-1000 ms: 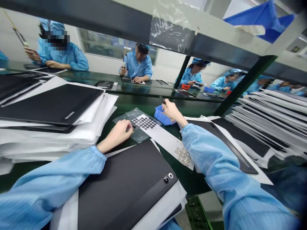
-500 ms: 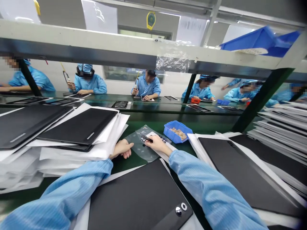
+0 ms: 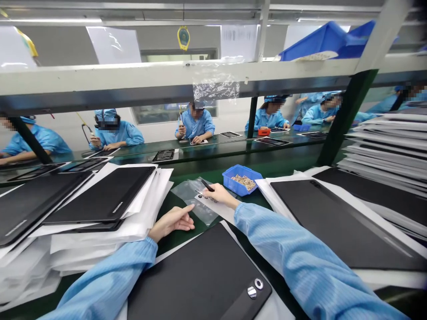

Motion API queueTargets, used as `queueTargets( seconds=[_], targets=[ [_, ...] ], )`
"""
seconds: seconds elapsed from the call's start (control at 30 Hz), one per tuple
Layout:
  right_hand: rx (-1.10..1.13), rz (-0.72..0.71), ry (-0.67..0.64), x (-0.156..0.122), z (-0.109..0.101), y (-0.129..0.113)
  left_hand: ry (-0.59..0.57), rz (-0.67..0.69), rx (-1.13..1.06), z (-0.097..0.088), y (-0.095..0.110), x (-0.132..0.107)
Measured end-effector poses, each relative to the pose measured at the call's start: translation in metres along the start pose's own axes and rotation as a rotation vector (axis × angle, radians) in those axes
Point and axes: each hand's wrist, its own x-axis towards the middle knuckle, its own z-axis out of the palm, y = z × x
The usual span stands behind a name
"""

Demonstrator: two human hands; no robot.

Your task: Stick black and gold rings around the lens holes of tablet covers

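Note:
My right hand point(image 3: 222, 195) grips a slim black pen-shaped tool point(image 3: 207, 185) over a white sheet point(image 3: 213, 205) carrying small dark rings. The sheet lies on a clear plastic bag point(image 3: 187, 190). My left hand point(image 3: 173, 222) holds nothing; its index finger points toward the bag and the other fingers are loosely bent. Below both hands lies a black tablet back cover point(image 3: 196, 271), camera end toward the lower right, on white paper. One camera opening has a silver ring, and the one beside it looks shiny.
A blue bin point(image 3: 242, 189) of small tan parts stands beyond my right hand. Stacked black covers with paper rise at left point(image 3: 106, 195) and right point(image 3: 333, 222). A shelf beam point(image 3: 133, 82) crosses overhead. Several people in blue work across the bench.
My left hand has gone from loosely curled to a more stretched index finger. My right hand still grips the tool at the sheet, now tilted more upright. The camera view has shifted.

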Motion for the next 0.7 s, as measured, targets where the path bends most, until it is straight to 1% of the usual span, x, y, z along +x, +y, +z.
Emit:
queueTargets(
  seconds=[0.07,0.17,0.27,0.33,0.4,0.5,0.7],
  targets=[
    [0.024,0.005,-0.005,-0.001,-0.001,0.001,0.014,0.028,-0.043,0.002,0.004,0.003],
    [0.018,-0.020,-0.001,-0.001,0.001,0.002,0.014,0.087,-0.125,0.012,0.010,0.016],
    [-0.042,-0.087,0.047,-0.001,0.005,0.001,0.020,0.092,-0.158,0.022,0.010,0.032],
    [-0.087,-0.141,0.057,0.000,0.007,-0.001,0.043,0.090,-0.172,0.026,0.008,0.039],
    [-0.127,-0.184,0.035,-0.001,0.008,-0.003,0.064,0.090,-0.186,0.026,0.004,0.043],
    [-0.181,-0.210,0.006,-0.002,0.009,-0.006,0.077,0.095,-0.192,0.024,0.000,0.045],
    [-0.251,-0.201,-0.028,-0.002,0.013,-0.004,0.058,0.127,-0.144,0.023,-0.005,0.047]
  ],
)
